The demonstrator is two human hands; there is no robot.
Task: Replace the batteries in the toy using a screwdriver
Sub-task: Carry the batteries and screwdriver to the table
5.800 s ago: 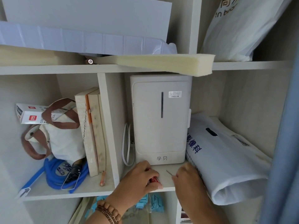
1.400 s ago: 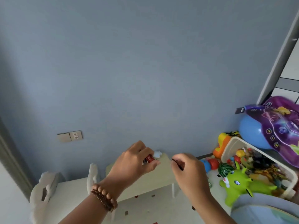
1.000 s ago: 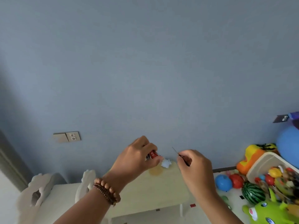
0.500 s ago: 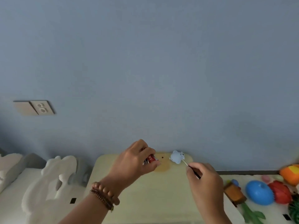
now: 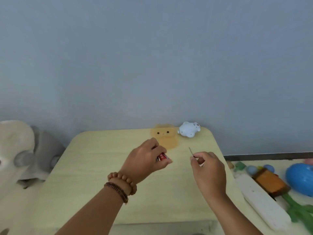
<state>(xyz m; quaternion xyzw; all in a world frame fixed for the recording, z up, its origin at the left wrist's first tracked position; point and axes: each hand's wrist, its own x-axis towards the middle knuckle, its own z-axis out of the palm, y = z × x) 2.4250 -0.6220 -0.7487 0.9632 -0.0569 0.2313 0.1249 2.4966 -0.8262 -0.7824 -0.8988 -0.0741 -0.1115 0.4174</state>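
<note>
The left hand [image 5: 145,161] was clamped on red batteries [image 5: 162,157]; the right hand [image 5: 209,170] pinched a thin screwdriver [image 5: 191,151]; the toy [image 5: 188,129] lay far right on the table [image 5: 101,167].

Pale wood table [image 5: 101,167] in front of me, pushed against the blue-grey wall [image 5: 152,56], with an orange bear print [image 5: 164,135] on its far edge. To my left there's a white cut-out chair back [image 5: 15,150]. On the floor to my right: a blue ball [image 5: 300,178], an orange-and-brown toy block [image 5: 269,183], a green plush [image 5: 298,209] and a long white strip [image 5: 260,200].
</note>
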